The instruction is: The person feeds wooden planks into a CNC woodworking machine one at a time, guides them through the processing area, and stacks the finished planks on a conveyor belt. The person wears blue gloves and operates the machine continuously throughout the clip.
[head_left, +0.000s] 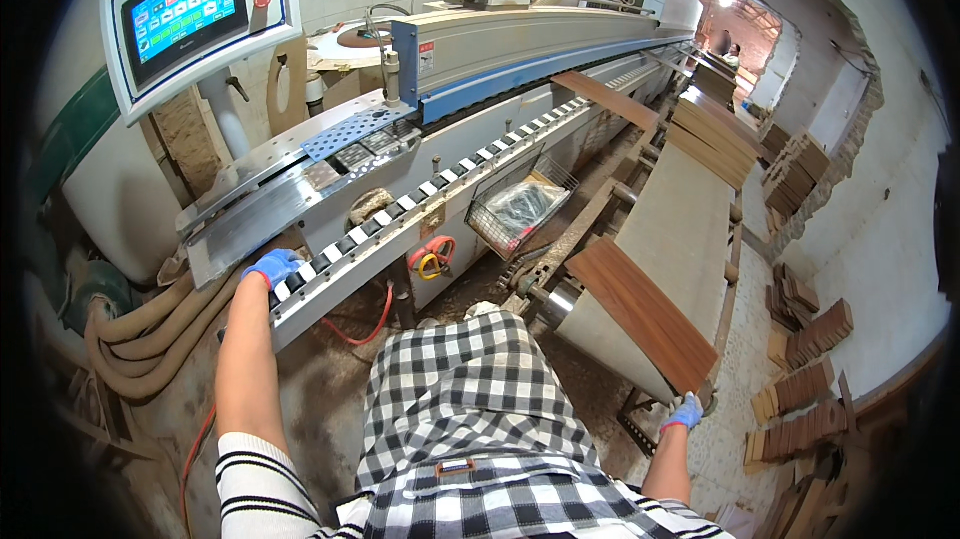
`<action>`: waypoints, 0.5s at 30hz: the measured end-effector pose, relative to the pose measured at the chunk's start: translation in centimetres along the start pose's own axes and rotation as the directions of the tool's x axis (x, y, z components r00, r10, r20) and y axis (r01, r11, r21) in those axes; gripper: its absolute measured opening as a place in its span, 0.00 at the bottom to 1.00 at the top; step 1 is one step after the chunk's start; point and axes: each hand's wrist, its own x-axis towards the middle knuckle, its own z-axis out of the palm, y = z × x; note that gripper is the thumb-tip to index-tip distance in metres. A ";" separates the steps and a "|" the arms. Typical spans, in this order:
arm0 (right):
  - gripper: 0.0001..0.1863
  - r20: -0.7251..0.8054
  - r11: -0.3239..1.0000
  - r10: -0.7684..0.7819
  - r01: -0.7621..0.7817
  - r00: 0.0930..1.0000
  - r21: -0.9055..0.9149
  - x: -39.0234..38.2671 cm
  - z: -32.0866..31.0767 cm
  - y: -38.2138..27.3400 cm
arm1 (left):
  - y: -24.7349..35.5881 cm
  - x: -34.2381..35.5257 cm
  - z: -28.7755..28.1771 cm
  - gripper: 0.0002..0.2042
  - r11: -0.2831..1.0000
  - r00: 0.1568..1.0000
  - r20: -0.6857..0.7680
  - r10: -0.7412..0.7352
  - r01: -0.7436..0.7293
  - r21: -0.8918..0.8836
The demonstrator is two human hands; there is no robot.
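My left hand (276,267), in a blue glove, rests with extended, slightly bent fingers on the near end of the black-and-white roller rail (392,210) along the edge-banding machine (530,59). My right hand (684,413), also gloved in blue, is at the lower corner of a dark brown wooden board (640,309), fingers curled at its edge. The board lies on the grey conveyor belt (672,221).
A touchscreen panel (183,11) stands upper left, above hoses (150,339). A wire basket (520,199) hangs below the rail. More boards lie farther up the conveyor (705,139), and stacks (810,339) line the right wall. People (733,57) are in the distance.
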 end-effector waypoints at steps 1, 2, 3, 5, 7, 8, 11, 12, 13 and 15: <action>0.08 0.019 0.998 0.044 -0.045 0.999 0.039 -0.6 0.5 -0.2 | -0.4 -0.1 -0.1 0.16 1.000 1.000 -0.007 0.005 -0.005 0.025; 0.07 0.042 0.993 0.089 -0.092 0.995 0.074 -2.0 1.1 -0.9 | -1.1 -0.2 0.0 0.16 0.999 1.000 -0.016 0.006 -0.005 0.048; 0.06 0.067 0.984 0.133 -0.139 0.989 0.108 -3.5 1.4 -1.6 | -1.9 -0.4 0.0 0.17 0.997 1.000 -0.024 0.007 -0.005 0.072; 0.03 0.273 0.968 0.186 -0.224 0.944 0.113 -4.8 0.1 -2.1 | -1.0 -0.4 0.0 0.17 0.993 0.999 -0.023 -0.027 0.030 0.110; 0.03 0.330 0.940 0.256 -0.314 0.908 0.134 -3.6 -2.1 -0.2 | -0.1 -0.3 -0.2 0.17 0.989 0.998 -0.020 -0.063 0.065 0.134; 0.04 0.452 0.890 0.329 -0.433 0.829 0.145 -4.5 -3.0 0.0 | 1.1 -0.8 -0.4 0.17 0.995 0.998 -0.004 -0.060 0.060 0.086; 0.10 0.635 0.756 0.485 -0.653 0.601 0.040 -8.9 -3.6 -0.6 | 2.3 -1.5 -0.7 0.16 0.991 0.999 -0.010 -0.051 0.052 0.121; 0.11 0.669 0.720 0.512 -0.694 0.539 0.008 -8.9 -3.4 -0.1 | 1.4 -1.4 -0.5 0.16 0.994 0.999 -0.018 -0.034 0.035 0.107; 0.12 0.693 0.683 0.536 -0.730 0.482 -0.019 -9.2 -3.5 0.3 | 1.3 -1.0 -0.4 0.16 0.995 1.000 -0.017 -0.008 0.009 0.096; 0.15 0.614 0.785 0.490 -0.619 0.618 -0.004 -13.3 -0.4 -1.7 | 1.0 -1.0 -0.4 0.16 0.993 0.999 -0.008 -0.038 0.039 0.110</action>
